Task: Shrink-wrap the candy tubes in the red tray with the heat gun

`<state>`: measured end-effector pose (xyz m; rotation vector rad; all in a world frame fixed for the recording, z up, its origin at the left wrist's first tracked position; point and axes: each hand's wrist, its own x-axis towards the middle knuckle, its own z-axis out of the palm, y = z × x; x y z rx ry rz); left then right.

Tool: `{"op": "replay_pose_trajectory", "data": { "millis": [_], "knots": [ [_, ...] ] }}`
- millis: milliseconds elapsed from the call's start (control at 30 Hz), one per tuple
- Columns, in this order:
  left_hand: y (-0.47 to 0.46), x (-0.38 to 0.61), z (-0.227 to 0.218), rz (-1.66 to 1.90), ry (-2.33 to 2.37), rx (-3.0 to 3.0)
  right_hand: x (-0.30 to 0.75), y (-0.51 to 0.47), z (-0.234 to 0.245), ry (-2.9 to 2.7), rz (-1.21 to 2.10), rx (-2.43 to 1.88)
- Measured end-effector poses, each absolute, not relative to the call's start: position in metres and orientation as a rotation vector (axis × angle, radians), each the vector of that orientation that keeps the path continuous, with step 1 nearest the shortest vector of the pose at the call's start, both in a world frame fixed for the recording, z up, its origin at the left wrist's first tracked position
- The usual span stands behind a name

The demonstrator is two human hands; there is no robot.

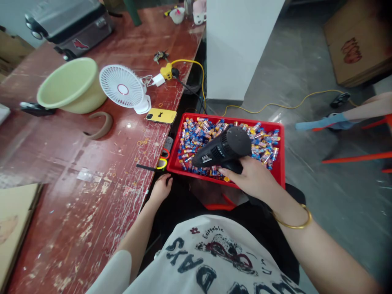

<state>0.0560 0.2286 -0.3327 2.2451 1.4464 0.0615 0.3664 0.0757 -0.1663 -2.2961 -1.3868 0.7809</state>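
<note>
My right hand (252, 177) is closed around the grip of a black heat gun (223, 149), whose nozzle points left and down over a red tray (280, 165). The tray sits in front of my lap and holds several small colourful wrapped tubes (199, 130). My left hand (161, 188) hangs low beside the table's edge, near the tray's left corner, with its fingers curled; nothing shows in it.
A worn red table (101, 179) runs along my left with a green basin (72, 85), a white desk fan (124, 86), a yellow phone (161, 116), a tape roll (102, 124) and a yellow plug (167, 71) with cable. Another person's leg (346, 116) lies at right near red chair legs.
</note>
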Motion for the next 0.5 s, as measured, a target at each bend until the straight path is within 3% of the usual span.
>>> {"op": "replay_pose_trajectory", "data": {
  "millis": [333,500],
  "knots": [
    [0.210,0.019,-0.366,0.493,1.373,2.286,0.366,0.083,-0.175,-1.366,0.800,-2.370],
    [0.210,0.022,-0.369,0.492,1.425,2.238,0.356,0.093,-0.171,-1.406,0.829,-2.328]
  ]
}}
